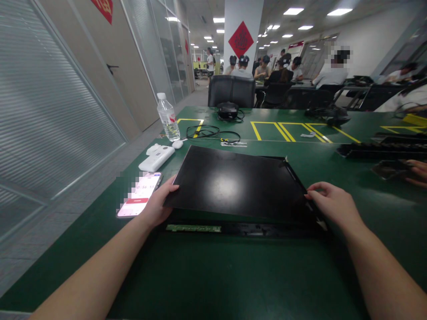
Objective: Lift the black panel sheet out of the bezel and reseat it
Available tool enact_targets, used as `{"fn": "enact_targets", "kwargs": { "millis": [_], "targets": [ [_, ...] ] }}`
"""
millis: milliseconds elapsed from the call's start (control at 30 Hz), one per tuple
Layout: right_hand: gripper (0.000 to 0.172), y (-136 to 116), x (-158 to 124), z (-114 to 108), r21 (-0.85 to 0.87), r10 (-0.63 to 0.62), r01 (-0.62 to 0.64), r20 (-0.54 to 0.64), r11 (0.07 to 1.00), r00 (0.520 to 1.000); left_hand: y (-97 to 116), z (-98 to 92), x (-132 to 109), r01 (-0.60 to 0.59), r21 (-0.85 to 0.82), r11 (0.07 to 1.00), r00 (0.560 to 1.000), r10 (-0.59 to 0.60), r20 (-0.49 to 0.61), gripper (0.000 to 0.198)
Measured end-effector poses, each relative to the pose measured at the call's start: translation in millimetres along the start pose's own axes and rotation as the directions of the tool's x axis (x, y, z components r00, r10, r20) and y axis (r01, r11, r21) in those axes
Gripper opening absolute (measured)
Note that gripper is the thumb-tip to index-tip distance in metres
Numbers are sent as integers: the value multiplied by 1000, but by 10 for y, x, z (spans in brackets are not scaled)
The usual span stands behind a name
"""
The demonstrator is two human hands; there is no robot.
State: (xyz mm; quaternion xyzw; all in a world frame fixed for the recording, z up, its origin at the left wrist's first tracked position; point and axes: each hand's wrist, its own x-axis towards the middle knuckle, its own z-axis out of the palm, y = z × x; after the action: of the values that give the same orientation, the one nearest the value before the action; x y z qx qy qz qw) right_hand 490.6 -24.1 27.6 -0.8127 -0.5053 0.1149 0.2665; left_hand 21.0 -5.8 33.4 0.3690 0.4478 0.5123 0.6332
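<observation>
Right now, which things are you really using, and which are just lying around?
Using: black panel, left hand, right hand, green circuit strip underneath.
Lying around: phone, water bottle, white box, cables.

A green table (213, 275) with yellow lines (267, 122) is seen. A black panel (233, 182) is laid at centre; a phone (140, 200), a power bank (156, 158) and a water bottle (167, 116) are set at left.

Your table (233, 275): green top, yellow-marked bays | left of you: blinded glass partition (50, 111), beige door (110, 66), grey floor (40, 231) | ahead: white pillar (233, 13) bearing red diamond sign (240, 39), black chairs (231, 91) | ceiling lights (293, 11) on.
</observation>
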Motion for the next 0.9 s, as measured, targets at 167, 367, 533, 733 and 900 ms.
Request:
{"fn": "enact_targets", "kwargs": {
  "millis": [167,367,533,733,900],
  "targets": [
    [20,30,16,10,1,-23,23,-26,1000,999,-6,-18,4,-6,11,1000,999,6,31,62],
    [20,79,45,33,-4,-33,33,-20,999,999,18,9,-24,-3,21,1000,1000,3,17,62],
    [19,84,44,37,-14,-65,64,-41,998,997,2,1,-20,-7,22,1000,1000,7,8,59],
    [17,-3,14,4,-26,-13,12,-24,1000,1000,-25,-8,1,-25,13,1000,1000,25,3,55],
    [18,-8,10,-4,-32,-24,23,-21,999,999,-16,2,-10,-19,29,999,1000,20,-7,54]
  ]
}}
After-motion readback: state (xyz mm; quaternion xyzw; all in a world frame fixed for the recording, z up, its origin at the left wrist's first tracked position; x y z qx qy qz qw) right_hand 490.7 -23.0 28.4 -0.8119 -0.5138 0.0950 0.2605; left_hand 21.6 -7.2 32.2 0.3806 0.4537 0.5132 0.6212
